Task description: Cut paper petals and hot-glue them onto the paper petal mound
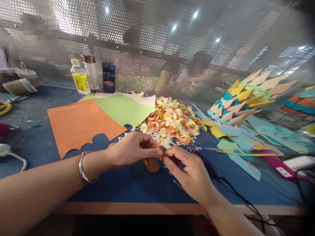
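A small orange paper piece (159, 151) is pinched between the fingertips of my left hand (134, 148) and my right hand (188, 165), which meet just above the blue table (137, 190). Partly hidden under my left fingers is a brown round piece (153, 166). Right behind my hands lies a heap of small curled and star-like paper pieces (172, 119) in yellow, cream and orange. Beyond my left wrist, an orange paper sheet (81, 121) with scalloped cuts overlaps a green sheet (125, 109). A dark blue object with a black cord (233, 186) sits partly behind my right hand.
Layered spiky paper work (242, 98) stands at the right, near coloured paper strips (242, 137) and a magenta power strip (277, 165). A yellow-labelled bottle (80, 78), a glass bottle (92, 75) and a phone (109, 78) stand before a perforated metal screen. Yellow-handled scissors (6, 108) lie left.
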A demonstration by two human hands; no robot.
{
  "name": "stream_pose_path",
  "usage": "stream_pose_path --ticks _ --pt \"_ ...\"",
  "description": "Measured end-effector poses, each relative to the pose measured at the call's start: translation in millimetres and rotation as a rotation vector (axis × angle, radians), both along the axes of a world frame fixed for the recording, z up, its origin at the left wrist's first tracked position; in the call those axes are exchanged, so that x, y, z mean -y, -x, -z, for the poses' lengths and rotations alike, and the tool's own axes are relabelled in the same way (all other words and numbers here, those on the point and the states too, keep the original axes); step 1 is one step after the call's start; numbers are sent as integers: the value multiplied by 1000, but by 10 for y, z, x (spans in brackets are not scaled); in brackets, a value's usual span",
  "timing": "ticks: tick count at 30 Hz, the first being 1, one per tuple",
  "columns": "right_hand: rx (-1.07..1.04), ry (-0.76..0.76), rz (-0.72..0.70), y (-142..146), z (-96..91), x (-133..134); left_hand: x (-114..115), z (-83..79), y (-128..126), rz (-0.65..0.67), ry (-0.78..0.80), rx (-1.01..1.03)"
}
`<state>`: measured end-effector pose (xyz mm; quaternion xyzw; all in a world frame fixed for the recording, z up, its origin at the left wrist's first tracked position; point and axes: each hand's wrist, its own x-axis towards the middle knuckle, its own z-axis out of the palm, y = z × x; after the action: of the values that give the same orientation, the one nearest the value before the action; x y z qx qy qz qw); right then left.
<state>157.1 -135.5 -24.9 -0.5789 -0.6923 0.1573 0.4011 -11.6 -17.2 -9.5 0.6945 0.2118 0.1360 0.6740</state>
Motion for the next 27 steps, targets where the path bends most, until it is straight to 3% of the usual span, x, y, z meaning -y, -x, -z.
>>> stream_pose_path --ticks 16,24,27 --pt "11 12 30 15 -39 -5 -12 36 -23 -79 -262 -72" --pt "63 -17 51 5 -18 0 7 40 -36 -37 -292 -44" --pt "80 -12 96 -20 -13 19 -33 36 -23 -85 -352 -10"
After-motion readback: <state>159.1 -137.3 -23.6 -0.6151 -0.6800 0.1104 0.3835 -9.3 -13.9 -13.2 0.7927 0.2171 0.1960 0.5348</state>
